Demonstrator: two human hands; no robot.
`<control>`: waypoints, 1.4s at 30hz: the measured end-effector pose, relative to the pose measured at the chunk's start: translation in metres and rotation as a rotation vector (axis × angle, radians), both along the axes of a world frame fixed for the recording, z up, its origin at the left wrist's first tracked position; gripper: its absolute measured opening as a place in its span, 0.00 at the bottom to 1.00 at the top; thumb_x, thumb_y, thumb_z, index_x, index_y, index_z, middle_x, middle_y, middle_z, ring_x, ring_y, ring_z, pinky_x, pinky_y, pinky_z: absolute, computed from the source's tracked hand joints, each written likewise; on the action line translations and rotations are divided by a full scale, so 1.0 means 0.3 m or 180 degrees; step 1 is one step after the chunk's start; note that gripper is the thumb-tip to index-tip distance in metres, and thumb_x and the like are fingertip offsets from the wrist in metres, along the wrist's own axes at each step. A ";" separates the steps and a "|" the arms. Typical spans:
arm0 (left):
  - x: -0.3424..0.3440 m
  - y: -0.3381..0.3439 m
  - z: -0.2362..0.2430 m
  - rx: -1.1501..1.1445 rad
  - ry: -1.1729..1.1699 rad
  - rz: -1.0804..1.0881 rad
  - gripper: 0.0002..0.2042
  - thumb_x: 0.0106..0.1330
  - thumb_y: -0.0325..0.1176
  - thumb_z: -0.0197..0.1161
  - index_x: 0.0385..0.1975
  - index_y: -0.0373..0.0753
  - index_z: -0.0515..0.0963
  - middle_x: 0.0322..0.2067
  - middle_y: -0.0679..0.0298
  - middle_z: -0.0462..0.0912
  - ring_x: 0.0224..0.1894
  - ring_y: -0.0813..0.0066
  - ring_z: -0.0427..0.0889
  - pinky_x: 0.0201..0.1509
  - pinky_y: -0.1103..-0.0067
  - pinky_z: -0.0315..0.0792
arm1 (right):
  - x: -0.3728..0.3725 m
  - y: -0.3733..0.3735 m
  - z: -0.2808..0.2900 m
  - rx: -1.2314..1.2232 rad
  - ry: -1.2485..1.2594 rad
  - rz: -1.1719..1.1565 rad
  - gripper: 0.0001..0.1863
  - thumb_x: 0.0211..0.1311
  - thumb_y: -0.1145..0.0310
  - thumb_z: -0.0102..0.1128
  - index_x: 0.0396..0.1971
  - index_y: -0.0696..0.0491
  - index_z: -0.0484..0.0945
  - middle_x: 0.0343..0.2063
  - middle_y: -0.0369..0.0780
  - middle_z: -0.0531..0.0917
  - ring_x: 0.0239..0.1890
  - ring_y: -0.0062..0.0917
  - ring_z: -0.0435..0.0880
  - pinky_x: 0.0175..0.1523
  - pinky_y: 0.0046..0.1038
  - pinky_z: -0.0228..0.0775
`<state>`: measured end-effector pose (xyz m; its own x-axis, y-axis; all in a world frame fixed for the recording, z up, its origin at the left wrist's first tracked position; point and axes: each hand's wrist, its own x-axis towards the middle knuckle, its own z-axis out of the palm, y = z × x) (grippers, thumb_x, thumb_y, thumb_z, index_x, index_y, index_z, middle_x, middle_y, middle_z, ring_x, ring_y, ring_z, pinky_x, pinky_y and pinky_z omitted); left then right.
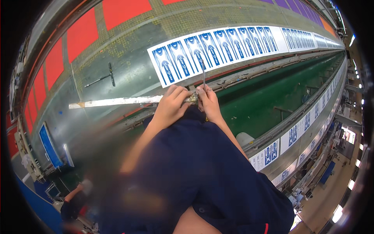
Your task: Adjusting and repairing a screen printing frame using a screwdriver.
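My left hand (170, 103) is wrapped round the right end of a long white, paint-smeared bar (117, 101), which lies level across my front over the bench edge. At that end is a small grimy metal fitting (192, 98). My right hand (208, 103) is closed beside it, pinching a thin metal tool (203, 74) that points up and away from me. Just beyond my hands a long white sheet (277, 39) printed with rows of blue patterns lies on the bench (142, 43). A black T-shaped tool (112, 75) lies on the bench to the left.
Red sheets (81, 31) line the far side. A blue frame (50, 145) stands at the left. A green channel (272, 89) runs along the bench, with more printed sheets (292, 138) on my right. Another person (72, 201) is at the lower left, near machinery.
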<state>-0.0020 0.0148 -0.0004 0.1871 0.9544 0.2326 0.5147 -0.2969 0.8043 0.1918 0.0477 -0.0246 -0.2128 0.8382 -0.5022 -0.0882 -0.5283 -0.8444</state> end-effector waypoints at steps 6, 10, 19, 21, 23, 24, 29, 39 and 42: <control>0.001 0.008 0.005 0.0114 0.0062 -0.0152 0.18 0.56 0.22 0.72 0.48 0.37 0.81 0.46 0.60 0.81 0.53 0.54 0.79 0.56 0.64 0.77 | 0.014 0.009 0.009 -0.0107 0.0222 0.0217 0.17 0.81 0.50 0.63 0.40 0.49 0.75 0.18 0.27 0.70 0.13 0.11 0.64 0.20 0.18 0.55; -0.002 0.015 0.000 0.0156 0.0118 -0.0155 0.17 0.57 0.23 0.73 0.47 0.36 0.82 0.45 0.60 0.81 0.52 0.54 0.79 0.56 0.64 0.77 | 0.014 0.044 -0.027 0.0223 0.0262 0.0236 0.18 0.81 0.53 0.65 0.34 0.49 0.75 0.18 0.26 0.70 0.15 0.09 0.65 0.21 0.17 0.54; 0.007 0.078 -0.008 0.0228 0.0133 -0.0031 0.15 0.58 0.24 0.77 0.46 0.35 0.85 0.42 0.61 0.84 0.50 0.56 0.80 0.52 0.65 0.77 | -0.023 0.061 -0.097 0.0425 0.0363 -0.0399 0.17 0.80 0.57 0.67 0.31 0.49 0.74 0.17 0.26 0.68 0.15 0.09 0.64 0.21 0.17 0.52; 0.010 0.084 -0.014 0.0286 0.0142 0.0010 0.15 0.56 0.23 0.76 0.44 0.35 0.84 0.41 0.60 0.82 0.49 0.55 0.79 0.52 0.64 0.77 | -0.023 0.068 -0.106 0.0410 0.0458 -0.0429 0.17 0.81 0.59 0.66 0.32 0.49 0.73 0.17 0.26 0.69 0.15 0.09 0.63 0.21 0.18 0.52; 0.012 0.104 -0.025 0.0354 0.0166 0.0012 0.15 0.56 0.24 0.76 0.44 0.35 0.84 0.41 0.60 0.83 0.48 0.55 0.79 0.51 0.64 0.77 | -0.025 0.080 -0.108 0.0399 0.0543 -0.0444 0.16 0.81 0.60 0.65 0.32 0.50 0.73 0.18 0.26 0.69 0.16 0.09 0.62 0.21 0.18 0.51; 0.011 0.113 -0.030 0.0399 0.0212 0.0048 0.15 0.56 0.24 0.76 0.44 0.35 0.84 0.40 0.59 0.83 0.48 0.55 0.79 0.51 0.64 0.77 | -0.027 0.087 -0.106 0.0464 0.0551 -0.0465 0.16 0.81 0.60 0.65 0.32 0.50 0.72 0.18 0.26 0.69 0.16 0.09 0.62 0.21 0.19 0.52; 0.003 0.149 -0.045 0.0503 0.0137 0.0112 0.14 0.56 0.25 0.77 0.42 0.36 0.85 0.40 0.59 0.85 0.47 0.53 0.80 0.50 0.63 0.77 | -0.039 0.117 -0.136 0.0748 0.0298 -0.0548 0.17 0.83 0.60 0.63 0.32 0.48 0.71 0.19 0.27 0.68 0.16 0.09 0.64 0.21 0.20 0.57; -0.007 0.103 -0.042 0.0456 0.0130 -0.0144 0.14 0.59 0.28 0.76 0.43 0.36 0.84 0.40 0.60 0.82 0.47 0.54 0.80 0.51 0.62 0.77 | 0.026 0.073 -0.061 -0.0180 0.0495 0.0265 0.22 0.81 0.46 0.61 0.36 0.49 0.73 0.19 0.29 0.69 0.12 0.12 0.65 0.20 0.19 0.58; -0.010 0.096 -0.027 0.0396 0.0179 -0.0130 0.14 0.58 0.27 0.76 0.44 0.36 0.84 0.40 0.60 0.83 0.47 0.55 0.80 0.50 0.63 0.77 | 0.054 0.091 -0.056 -0.0165 0.0655 0.0434 0.19 0.82 0.49 0.62 0.35 0.48 0.74 0.18 0.28 0.68 0.13 0.11 0.64 0.21 0.18 0.57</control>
